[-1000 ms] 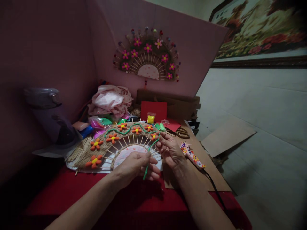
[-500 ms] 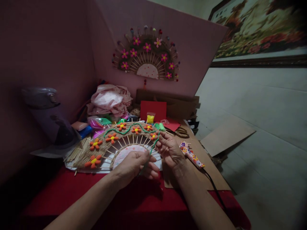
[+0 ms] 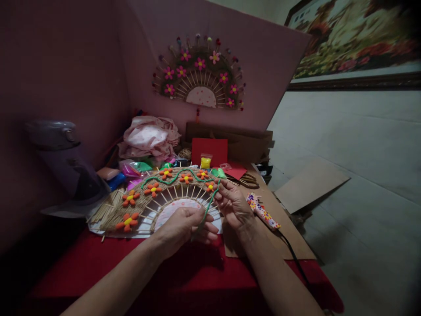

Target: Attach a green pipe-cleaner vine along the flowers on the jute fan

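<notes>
A fan-shaped craft piece [image 3: 115, 215] of twine and thin sticks lies on the table, with several orange flowers [image 3: 153, 189] that have yellow centres. A green cord [image 3: 210, 202] waves along its upper band, and its free end runs down between my two hands. My right hand [image 3: 233, 202] pinches the cord near the flower at the fan's right side. Lower and to the left, my left hand [image 3: 190, 223] is closed on the same cord, thumb on top, over the fan's pink-and-white half-round centre [image 3: 177, 210].
A patterned glue gun [image 3: 263, 213] with a black cable lies on cardboard [image 3: 289, 241] at the right. Behind the fan are clay packets [image 3: 205, 163], red card [image 3: 210, 150] and crumpled pink cloth [image 3: 149, 134]. A bottle [image 3: 66, 158] stands left. A finished fan [image 3: 201, 96] hangs on the board.
Both hands keep almost the same pose on the green cord. The whole view has shifted very slightly.
</notes>
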A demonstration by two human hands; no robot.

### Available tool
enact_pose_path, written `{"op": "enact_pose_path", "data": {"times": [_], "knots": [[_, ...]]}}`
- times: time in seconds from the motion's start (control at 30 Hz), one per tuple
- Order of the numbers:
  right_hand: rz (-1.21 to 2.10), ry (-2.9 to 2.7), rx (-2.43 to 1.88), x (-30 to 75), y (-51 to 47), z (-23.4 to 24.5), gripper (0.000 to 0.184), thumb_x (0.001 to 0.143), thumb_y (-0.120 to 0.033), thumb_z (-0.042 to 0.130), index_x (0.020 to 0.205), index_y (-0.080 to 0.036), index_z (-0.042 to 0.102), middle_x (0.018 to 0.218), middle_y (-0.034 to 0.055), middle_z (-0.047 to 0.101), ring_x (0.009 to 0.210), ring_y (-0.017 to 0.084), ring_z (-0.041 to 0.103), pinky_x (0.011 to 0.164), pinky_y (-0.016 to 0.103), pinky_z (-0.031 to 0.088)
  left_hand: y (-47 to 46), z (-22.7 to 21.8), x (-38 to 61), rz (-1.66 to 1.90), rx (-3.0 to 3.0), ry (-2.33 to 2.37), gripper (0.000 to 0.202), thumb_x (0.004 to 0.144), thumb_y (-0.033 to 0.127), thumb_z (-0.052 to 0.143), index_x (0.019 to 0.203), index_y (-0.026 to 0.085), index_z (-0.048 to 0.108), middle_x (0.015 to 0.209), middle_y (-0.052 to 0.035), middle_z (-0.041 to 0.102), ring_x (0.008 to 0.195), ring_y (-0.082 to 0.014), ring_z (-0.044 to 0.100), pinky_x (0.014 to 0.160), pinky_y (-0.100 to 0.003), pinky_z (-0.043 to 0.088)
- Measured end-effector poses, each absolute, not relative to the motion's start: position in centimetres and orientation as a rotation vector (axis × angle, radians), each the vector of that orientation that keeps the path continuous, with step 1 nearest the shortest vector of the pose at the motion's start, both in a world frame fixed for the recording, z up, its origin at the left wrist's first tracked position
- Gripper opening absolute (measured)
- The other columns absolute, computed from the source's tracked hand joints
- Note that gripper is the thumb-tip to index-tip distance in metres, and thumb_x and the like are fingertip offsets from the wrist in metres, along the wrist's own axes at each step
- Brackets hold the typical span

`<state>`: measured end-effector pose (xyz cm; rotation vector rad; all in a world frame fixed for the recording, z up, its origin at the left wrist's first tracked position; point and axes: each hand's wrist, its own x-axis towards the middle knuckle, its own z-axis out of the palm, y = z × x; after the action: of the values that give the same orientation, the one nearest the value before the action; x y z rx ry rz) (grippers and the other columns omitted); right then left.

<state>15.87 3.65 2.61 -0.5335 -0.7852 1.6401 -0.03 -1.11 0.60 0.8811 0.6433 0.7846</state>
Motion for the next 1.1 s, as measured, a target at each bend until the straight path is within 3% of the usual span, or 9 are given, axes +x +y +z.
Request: {"op": "enact_pose_path", "data": {"times": [0.2, 0.4, 0.53, 0.6, 0.9, 1.1], "knots": [[1.65, -0.794, -0.543, 15.89, 3.74, 2.48, 0.031, 0.059, -0.017, 0.082, 0.085, -0.013, 0.066, 0.067, -0.0018, 0.065, 0.046, 0.002, 0.052, 0.041, 0.011, 0.042, -1.14, 0.32, 0.06, 0.77, 0.906, 0.686, 0.027, 0.076, 0.034, 0.066, 0.08, 0.008, 0.061, 0.072, -0.0122, 0.07, 0.061, -0.0179, 0.068, 0.058, -0.026, 0.05], [1.593, -0.763, -0.511, 15.97, 3.77, 2.52, 0.026, 0.06, -0.016, 0.08, 0.081, -0.014, 0.065, 0.067, -0.0017, 0.065, 0.045, 0.002, 0.051, 0.04, 0.011, 0.04, -1.49, 0.83, 0.16, 0.778, 0.839, 0.601, 0.039, 0.084, 0.045, 0.053, 0.098, 0.009, 0.058, 0.086, -0.0161, 0.07, 0.076, -0.0223, 0.069, 0.073, -0.035, 0.051], [1.584, -0.743, -0.501, 16.03, 3.85, 2.55, 0.025, 0.059, -0.015, 0.08, 0.08, -0.014, 0.065, 0.066, -0.0018, 0.065, 0.045, 0.002, 0.05, 0.039, 0.011, 0.039, -1.33, 0.92, 0.08, 0.793, 0.874, 0.617, 0.037, 0.068, 0.018, 0.074, 0.1, 0.01, 0.057, 0.09, -0.0138, 0.07, 0.078, -0.0211, 0.069, 0.075, -0.032, 0.051], [1.586, -0.74, -0.506, 16.03, 3.88, 2.57, 0.025, 0.059, -0.015, 0.08, 0.08, -0.014, 0.065, 0.066, -0.0018, 0.065, 0.045, 0.002, 0.05, 0.04, 0.011, 0.039, -1.19, 0.72, 0.04, 0.794, 0.866, 0.622, 0.037, 0.065, 0.014, 0.075, 0.098, 0.008, 0.058, 0.086, -0.0137, 0.07, 0.075, -0.021, 0.069, 0.073, -0.032, 0.052], [1.578, -0.74, -0.498, 16.16, 3.92, 2.77, 0.027, 0.058, -0.017, 0.081, 0.081, -0.014, 0.066, 0.065, -0.0021, 0.065, 0.045, 0.002, 0.05, 0.04, 0.011, 0.039, -1.18, 0.28, 0.02, 0.797, 0.871, 0.604, 0.033, 0.073, 0.019, 0.07, 0.101, 0.008, 0.058, 0.095, -0.0167, 0.069, 0.085, -0.0236, 0.068, 0.079, -0.035, 0.051], [1.577, -0.744, -0.522, 16.13, 3.93, 2.66, 0.028, 0.058, -0.016, 0.08, 0.081, -0.015, 0.064, 0.066, -0.0021, 0.064, 0.045, 0.002, 0.05, 0.039, 0.011, 0.039, -1.02, 0.33, -0.28, 0.762, 0.916, 0.604, 0.024, 0.073, 0.021, 0.069, 0.09, 0.008, 0.06, 0.084, -0.0141, 0.071, 0.071, -0.0196, 0.068, 0.067, -0.03, 0.051]]}}
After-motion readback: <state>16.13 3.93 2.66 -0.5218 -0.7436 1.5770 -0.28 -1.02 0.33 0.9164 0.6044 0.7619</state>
